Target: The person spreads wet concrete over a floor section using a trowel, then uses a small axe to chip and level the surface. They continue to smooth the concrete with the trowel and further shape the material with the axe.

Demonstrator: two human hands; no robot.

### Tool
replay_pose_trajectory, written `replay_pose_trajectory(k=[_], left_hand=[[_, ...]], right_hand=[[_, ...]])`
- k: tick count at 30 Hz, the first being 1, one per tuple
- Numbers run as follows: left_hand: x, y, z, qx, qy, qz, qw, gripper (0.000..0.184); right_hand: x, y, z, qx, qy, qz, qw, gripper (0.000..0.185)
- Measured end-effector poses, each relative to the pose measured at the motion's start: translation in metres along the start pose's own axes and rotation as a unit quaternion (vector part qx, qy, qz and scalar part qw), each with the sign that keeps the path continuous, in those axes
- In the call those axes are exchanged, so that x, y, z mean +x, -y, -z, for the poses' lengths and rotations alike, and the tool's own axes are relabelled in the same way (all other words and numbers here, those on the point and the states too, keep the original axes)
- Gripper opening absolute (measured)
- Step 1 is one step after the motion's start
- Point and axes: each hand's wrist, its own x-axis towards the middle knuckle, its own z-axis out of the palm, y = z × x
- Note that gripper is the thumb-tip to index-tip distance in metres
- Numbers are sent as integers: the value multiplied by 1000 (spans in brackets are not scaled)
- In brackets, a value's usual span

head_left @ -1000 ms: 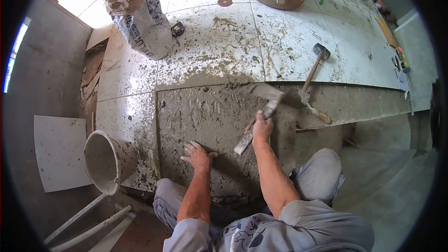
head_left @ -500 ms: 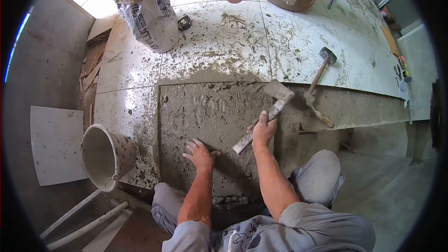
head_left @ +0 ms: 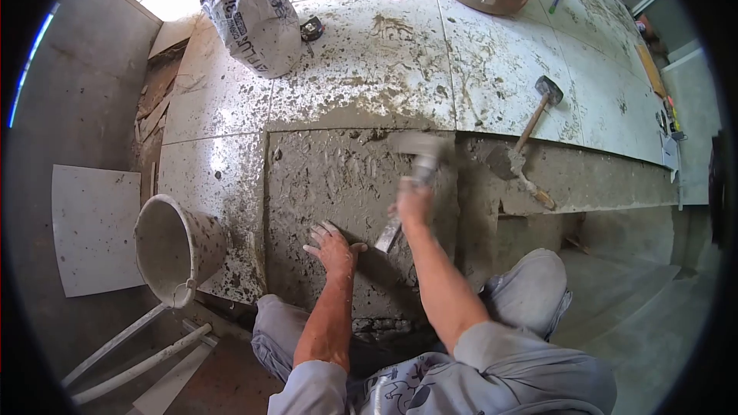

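As left hand (head_left: 332, 250) splays on mortar (head_left: 315, 184), right hand (head_left: 412, 204) grips grey, blurred-headed tool (head_left: 425, 161)

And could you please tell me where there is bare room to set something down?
Right of the black-headed mallet, the splattered white tiles lie free, as do those between the printed paper sack and round grey bucket. Crowded: the grey mortar, around left hand, right hand and metal tool.

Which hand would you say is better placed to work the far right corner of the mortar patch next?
Probably the right hand: it grips the metal tool, whose blurred head is near that corner. The left hand is spread over the mortar patch, nearer the body and without a tool.
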Motion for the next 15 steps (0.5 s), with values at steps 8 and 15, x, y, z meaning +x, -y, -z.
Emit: replay_pose_trajectory(k=[8, 15], left_hand=[[-1, 1, -3, -15, 7, -3, 1000, 117], [5, 4, -8, 12, 7, -1, 1000, 115]], right_hand=[[-10, 7, 10, -65, 99, -1, 993, 28], [11, -22, -31, -173, 164, -17, 971, 32]])
